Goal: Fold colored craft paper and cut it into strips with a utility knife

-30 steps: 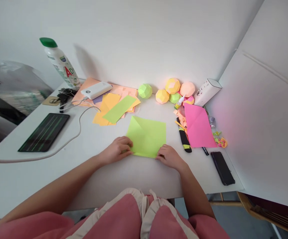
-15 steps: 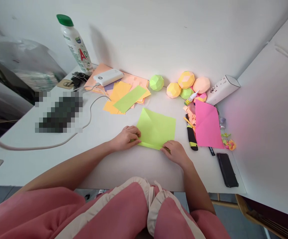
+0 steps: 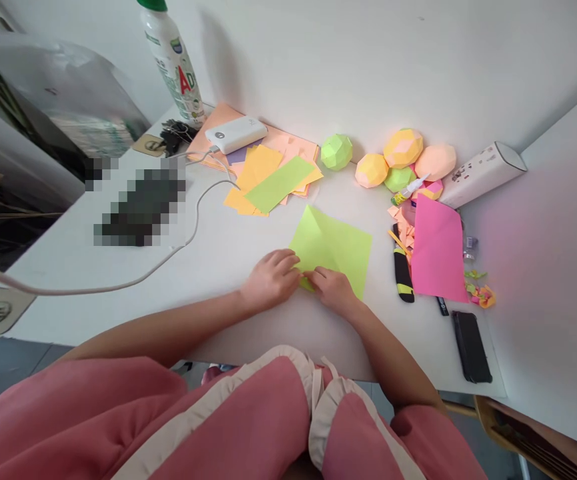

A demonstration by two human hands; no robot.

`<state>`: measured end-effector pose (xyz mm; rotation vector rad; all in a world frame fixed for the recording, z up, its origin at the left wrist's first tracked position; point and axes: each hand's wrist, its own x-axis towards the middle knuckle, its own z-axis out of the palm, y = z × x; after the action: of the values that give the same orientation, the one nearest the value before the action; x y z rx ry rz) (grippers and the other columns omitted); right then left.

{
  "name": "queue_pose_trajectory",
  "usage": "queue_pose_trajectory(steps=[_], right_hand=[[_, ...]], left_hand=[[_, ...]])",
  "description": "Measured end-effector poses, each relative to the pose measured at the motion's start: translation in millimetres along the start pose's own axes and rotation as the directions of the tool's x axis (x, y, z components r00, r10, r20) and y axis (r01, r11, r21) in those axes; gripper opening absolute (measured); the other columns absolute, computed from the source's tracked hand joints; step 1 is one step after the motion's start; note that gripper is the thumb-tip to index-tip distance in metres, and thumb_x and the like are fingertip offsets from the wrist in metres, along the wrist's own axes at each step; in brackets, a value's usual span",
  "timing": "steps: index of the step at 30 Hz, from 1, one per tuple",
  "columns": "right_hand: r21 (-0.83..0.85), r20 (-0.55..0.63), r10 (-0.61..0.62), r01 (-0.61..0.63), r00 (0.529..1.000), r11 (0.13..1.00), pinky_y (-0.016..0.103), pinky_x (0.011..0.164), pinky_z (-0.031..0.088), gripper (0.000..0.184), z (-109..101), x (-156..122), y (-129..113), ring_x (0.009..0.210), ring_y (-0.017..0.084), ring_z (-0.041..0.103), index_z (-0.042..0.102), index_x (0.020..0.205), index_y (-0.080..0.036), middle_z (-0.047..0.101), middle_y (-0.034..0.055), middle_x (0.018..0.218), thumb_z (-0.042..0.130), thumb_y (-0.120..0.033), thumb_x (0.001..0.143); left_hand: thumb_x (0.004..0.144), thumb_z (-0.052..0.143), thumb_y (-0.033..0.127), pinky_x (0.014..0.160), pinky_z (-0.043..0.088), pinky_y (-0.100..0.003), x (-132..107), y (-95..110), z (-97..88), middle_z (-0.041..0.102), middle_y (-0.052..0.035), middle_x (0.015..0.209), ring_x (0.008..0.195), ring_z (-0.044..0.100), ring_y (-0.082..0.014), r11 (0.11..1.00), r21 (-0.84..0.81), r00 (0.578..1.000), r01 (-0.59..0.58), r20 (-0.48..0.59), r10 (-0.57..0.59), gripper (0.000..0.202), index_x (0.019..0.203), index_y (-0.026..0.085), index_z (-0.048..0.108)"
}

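Observation:
A light green sheet of paper (image 3: 346,250) lies on the white table in front of me, with a crease running across it. My left hand (image 3: 273,277) grips the sheet's near left corner, fingers curled and pressed together. Close beside it, my right hand (image 3: 333,290) pinches the near edge with its fingertips. Both hands almost meet at that corner, and they hide much of the near edge.
Coloured paper strips (image 3: 281,183) and a white power bank (image 3: 237,135) with a cable lie at the back. Faceted paper balls (image 3: 371,170) line the wall. On the right are a pink sheet (image 3: 438,250), a cutter (image 3: 403,273), a glue tube (image 3: 408,191) and a black phone-like case (image 3: 471,347).
My right hand has slid left along the near edge until it is beside my left hand. The camera view has shifted, so the table's things appear further right.

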<state>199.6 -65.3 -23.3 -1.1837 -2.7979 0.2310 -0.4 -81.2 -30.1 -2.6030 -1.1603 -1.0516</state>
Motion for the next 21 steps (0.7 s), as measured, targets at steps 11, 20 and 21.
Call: queue_pose_trajectory(steps=[11,20,21], right_hand=[[0.090,0.013,-0.023,0.022,1.000,0.996,0.022,0.052,0.028,0.024,-4,4,5,0.060,0.010,0.047,0.066,0.102,-0.018,0.060,0.0011,0.073,0.044,-0.016,0.093],[0.116,-0.017,-0.070,0.072,0.997,0.991,0.022,0.057,0.041,0.026,-11,11,7,0.069,0.012,0.063,0.064,0.108,-0.018,0.072,0.0048,0.087,0.041,-0.025,0.100],[0.128,-0.033,-0.081,0.085,0.996,0.988,0.022,0.058,0.043,0.027,-12,11,8,0.071,0.013,0.064,0.064,0.110,-0.018,0.072,0.0056,0.089,0.041,-0.026,0.100]], left_hand=[[0.088,0.047,0.039,0.106,0.040,-0.051,-27,56,4.4,0.049,-0.0253,0.139,0.125,0.051,-0.0370,0.988,0.153,0.935,-0.002,0.352,-0.052,0.060,0.133,-0.001,0.050],[0.090,0.036,0.062,0.111,0.036,-0.043,-21,52,-5.4,0.050,-0.0232,0.140,0.132,0.045,-0.0335,0.977,0.211,0.863,0.002,0.494,-0.109,0.080,0.133,-0.003,0.051],[0.090,0.035,0.063,0.111,0.035,-0.043,-21,52,-5.3,0.049,-0.0228,0.141,0.133,0.044,-0.0331,0.976,0.219,0.862,-0.003,0.495,-0.109,0.080,0.133,-0.003,0.051]])
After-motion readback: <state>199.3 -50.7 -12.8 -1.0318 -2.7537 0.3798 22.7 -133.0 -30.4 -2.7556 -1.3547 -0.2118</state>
